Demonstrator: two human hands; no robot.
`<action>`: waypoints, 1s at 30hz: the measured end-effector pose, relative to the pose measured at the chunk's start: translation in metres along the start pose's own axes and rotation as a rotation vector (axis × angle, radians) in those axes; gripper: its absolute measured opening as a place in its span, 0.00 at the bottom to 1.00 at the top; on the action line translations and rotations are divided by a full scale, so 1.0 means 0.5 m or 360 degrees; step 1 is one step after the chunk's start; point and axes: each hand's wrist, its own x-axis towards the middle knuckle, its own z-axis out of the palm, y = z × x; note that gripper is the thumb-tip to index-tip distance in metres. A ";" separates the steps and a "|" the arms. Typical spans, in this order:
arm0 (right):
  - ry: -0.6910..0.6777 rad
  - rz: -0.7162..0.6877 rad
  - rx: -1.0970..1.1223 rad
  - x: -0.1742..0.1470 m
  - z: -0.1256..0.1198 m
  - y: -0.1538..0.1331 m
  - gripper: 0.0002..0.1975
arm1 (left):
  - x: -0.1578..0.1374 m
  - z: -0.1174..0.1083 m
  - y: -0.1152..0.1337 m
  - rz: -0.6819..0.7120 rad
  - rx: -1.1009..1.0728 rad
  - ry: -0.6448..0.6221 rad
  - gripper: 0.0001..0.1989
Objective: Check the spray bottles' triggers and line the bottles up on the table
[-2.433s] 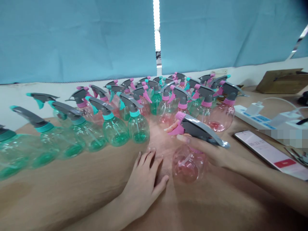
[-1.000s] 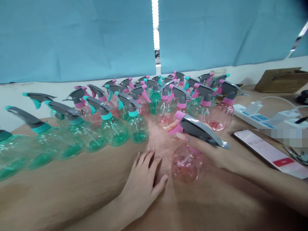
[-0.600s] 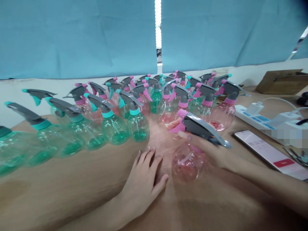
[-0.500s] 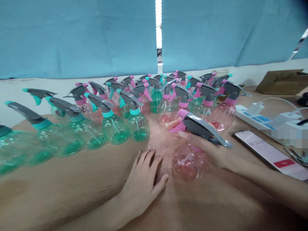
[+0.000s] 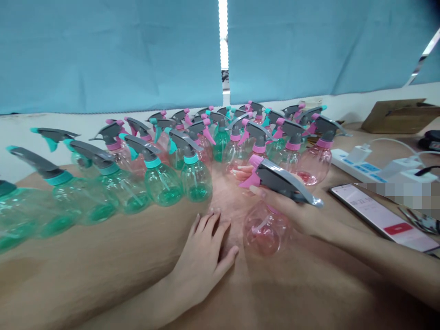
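My right hand is wrapped round the neck of a pink spray bottle, below its grey head and pink trigger. The clear pink body shows beneath the hand, over the tabletop; whether its base touches the table I cannot tell. My left hand lies flat on the brown table with its fingers spread, holding nothing. Nearest to its fingertips stands a green spray bottle with a turquoise collar. Behind the held bottle is another pink spray bottle.
Several green and pink spray bottles fill the table's left side and back. On the right lie a phone and a white power strip with plugs and cables. A cardboard box sits at the back right, below blue cloth.
The view has shifted slightly, so things on the right appear a little further left. Both hands keep their positions, the right still round the pink spray bottle.
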 end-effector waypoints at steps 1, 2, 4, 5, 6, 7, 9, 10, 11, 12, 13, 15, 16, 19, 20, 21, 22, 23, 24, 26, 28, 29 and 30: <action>0.0011 0.0001 -0.0008 0.000 0.000 -0.001 0.10 | 0.000 0.000 0.000 0.0001 -0.0002 -0.0004 0.21; 0.0025 -0.0002 -0.0008 -0.001 -0.001 -0.002 0.11 | 0.000 0.001 -0.001 0.0001 -0.0003 -0.0005 0.21; 0.0045 -0.0020 0.0031 -0.001 0.000 -0.003 0.11 | 0.000 0.001 -0.001 0.0000 -0.0004 -0.0005 0.21; 0.0044 -0.0025 0.0062 -0.001 0.000 -0.002 0.11 | 0.000 0.002 -0.001 0.0001 -0.0003 -0.0005 0.21; 0.0027 -0.0021 0.0092 -0.001 0.001 -0.001 0.11 | -0.001 0.002 -0.001 0.0001 -0.0002 -0.0005 0.21; 0.0002 -0.0010 0.0119 -0.001 0.001 0.000 0.11 | -0.001 0.002 0.000 0.0000 -0.0003 -0.0008 0.21; -0.0028 0.0020 0.0160 0.000 0.003 0.003 0.09 | -0.002 0.001 0.000 -0.0001 -0.0006 -0.0013 0.21; -0.0033 0.0036 0.0172 0.000 0.005 0.003 0.08 | -0.002 0.001 0.000 -0.0003 -0.0008 -0.0014 0.21; -0.0034 0.0046 0.0181 0.000 0.006 0.003 0.08 | -0.001 0.001 0.001 -0.0006 -0.0010 -0.0014 0.21; -0.0033 0.0054 0.0187 0.000 0.006 0.002 0.07 | -0.001 0.001 0.001 -0.0008 -0.0011 -0.0012 0.21; -0.0031 0.0059 0.0193 0.000 0.007 0.000 0.06 | -0.001 0.001 0.001 -0.0010 -0.0012 -0.0013 0.21; -0.0052 0.0071 0.0197 0.001 0.006 -0.002 0.06 | -0.001 0.002 0.000 -0.0014 -0.0009 -0.0015 0.21; -0.0063 0.0071 0.0197 0.001 0.006 -0.003 0.06 | -0.001 0.002 0.000 -0.0014 -0.0006 -0.0016 0.21; -0.0062 0.0015 0.0229 0.002 0.004 0.000 0.08 | -0.001 0.002 -0.001 -0.0015 0.0001 -0.0013 0.21; -0.0056 -0.0013 0.0248 0.002 0.004 0.001 0.08 | -0.001 0.002 -0.001 -0.0015 0.0001 -0.0009 0.21; -0.0052 -0.0040 0.0268 0.002 0.004 0.001 0.07 | -0.001 0.002 0.000 -0.0015 0.0002 -0.0007 0.21; -0.0054 -0.0060 0.0283 0.002 0.004 0.000 0.07 | -0.001 0.001 0.000 -0.0014 0.0002 -0.0006 0.21; -0.0057 -0.0073 0.0292 0.002 0.004 -0.003 0.08 | -0.001 0.001 0.000 -0.0013 0.0003 -0.0007 0.20; -0.0064 -0.0066 0.0285 0.002 0.003 -0.007 0.09 | -0.001 0.000 0.000 -0.0010 0.0004 -0.0009 0.20; -0.0060 -0.0025 0.0248 0.002 0.003 -0.017 0.10 | -0.001 0.000 0.001 -0.0009 0.0007 -0.0008 0.21; -0.0058 0.0028 0.0200 0.002 0.002 -0.027 0.10 | -0.001 0.002 0.000 -0.0010 0.0010 -0.0008 0.21; -0.0063 0.0036 0.0185 0.002 0.002 -0.029 0.10 | -0.001 0.003 0.000 -0.0011 0.0011 -0.0009 0.21; -0.0068 0.0021 0.0185 0.002 0.001 -0.030 0.10 | -0.001 0.004 -0.001 -0.0009 0.0011 -0.0009 0.21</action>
